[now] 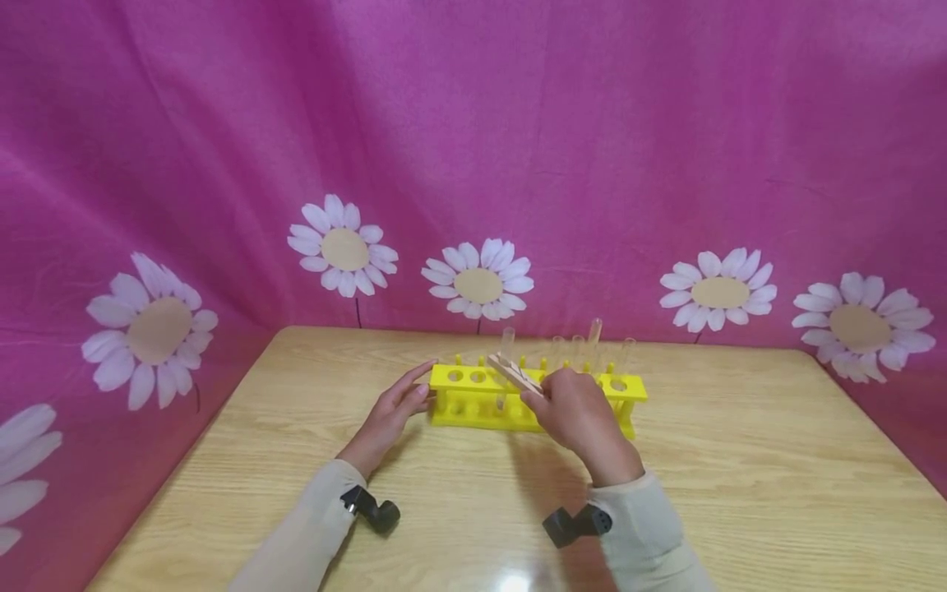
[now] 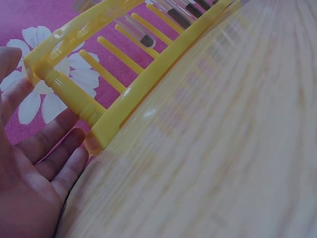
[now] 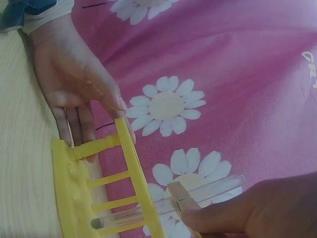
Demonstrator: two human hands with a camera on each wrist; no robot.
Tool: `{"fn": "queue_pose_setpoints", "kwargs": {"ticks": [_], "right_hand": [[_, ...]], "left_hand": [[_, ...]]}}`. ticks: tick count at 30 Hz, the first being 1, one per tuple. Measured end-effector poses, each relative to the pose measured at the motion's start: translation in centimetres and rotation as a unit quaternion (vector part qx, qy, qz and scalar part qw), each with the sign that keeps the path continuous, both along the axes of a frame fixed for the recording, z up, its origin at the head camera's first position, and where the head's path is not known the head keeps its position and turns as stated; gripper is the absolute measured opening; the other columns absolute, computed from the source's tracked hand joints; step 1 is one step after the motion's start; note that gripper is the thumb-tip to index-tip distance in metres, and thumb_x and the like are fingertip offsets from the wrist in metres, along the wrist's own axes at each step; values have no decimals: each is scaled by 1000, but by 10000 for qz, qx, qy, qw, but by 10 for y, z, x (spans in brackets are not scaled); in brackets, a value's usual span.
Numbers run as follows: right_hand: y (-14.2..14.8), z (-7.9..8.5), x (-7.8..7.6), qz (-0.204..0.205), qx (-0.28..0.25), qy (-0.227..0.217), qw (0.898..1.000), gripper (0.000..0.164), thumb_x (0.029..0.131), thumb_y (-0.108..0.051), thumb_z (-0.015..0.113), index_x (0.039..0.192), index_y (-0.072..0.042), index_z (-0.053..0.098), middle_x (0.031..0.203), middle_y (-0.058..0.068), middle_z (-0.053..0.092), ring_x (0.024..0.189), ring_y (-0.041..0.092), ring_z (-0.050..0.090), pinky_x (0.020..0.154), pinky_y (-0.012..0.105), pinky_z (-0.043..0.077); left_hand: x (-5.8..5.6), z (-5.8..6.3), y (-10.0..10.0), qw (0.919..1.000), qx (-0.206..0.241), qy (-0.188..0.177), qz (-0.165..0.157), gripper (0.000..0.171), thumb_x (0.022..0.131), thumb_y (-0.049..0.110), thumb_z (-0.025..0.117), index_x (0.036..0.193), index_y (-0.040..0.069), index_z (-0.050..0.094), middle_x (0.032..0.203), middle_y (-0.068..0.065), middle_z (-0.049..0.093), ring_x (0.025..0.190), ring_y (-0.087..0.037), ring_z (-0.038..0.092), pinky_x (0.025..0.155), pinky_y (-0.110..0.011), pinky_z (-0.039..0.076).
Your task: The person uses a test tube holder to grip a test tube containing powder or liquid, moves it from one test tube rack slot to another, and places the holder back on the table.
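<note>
My right hand grips a wooden test tube holder. Between the holder's wooden arms is a clear test tube, which passes through a hole in the yellow test tube rack. Something dark sits at the tube's lower end, held above the rack's base in the left wrist view. With fairly straight fingers, my left hand touches the rack's left end, its fingertips around the end post. Part of the holder is hidden inside my right hand.
Several other clear test tubes stand in the right part of the rack, some with dark contents. Yellow pegs line its back edge. A wood-grain table lies under it, and a pink cloth with daisies hangs behind.
</note>
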State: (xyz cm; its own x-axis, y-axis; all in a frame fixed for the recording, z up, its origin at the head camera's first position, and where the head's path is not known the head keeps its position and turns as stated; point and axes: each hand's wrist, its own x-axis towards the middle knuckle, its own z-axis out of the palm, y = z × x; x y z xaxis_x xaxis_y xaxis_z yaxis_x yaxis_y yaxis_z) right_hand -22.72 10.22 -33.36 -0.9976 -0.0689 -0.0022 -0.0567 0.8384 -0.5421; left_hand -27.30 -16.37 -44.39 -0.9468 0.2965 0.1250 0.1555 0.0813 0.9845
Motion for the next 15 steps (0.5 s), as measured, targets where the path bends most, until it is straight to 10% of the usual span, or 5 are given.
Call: {"fn": "queue_pose_setpoints", "kwargs": {"ticks": [15], "right_hand": [[0,-2,-1,79,57,-160,9998,27,90,-28,68,77,-5,69,59,5,51,52,16,42,44,24,33]], "left_hand": [[15,20,3,10000,-94,-3,15,49,104,30,44,151,18,34,151,-14,35,128,-35,48,110,-52,34]]}}
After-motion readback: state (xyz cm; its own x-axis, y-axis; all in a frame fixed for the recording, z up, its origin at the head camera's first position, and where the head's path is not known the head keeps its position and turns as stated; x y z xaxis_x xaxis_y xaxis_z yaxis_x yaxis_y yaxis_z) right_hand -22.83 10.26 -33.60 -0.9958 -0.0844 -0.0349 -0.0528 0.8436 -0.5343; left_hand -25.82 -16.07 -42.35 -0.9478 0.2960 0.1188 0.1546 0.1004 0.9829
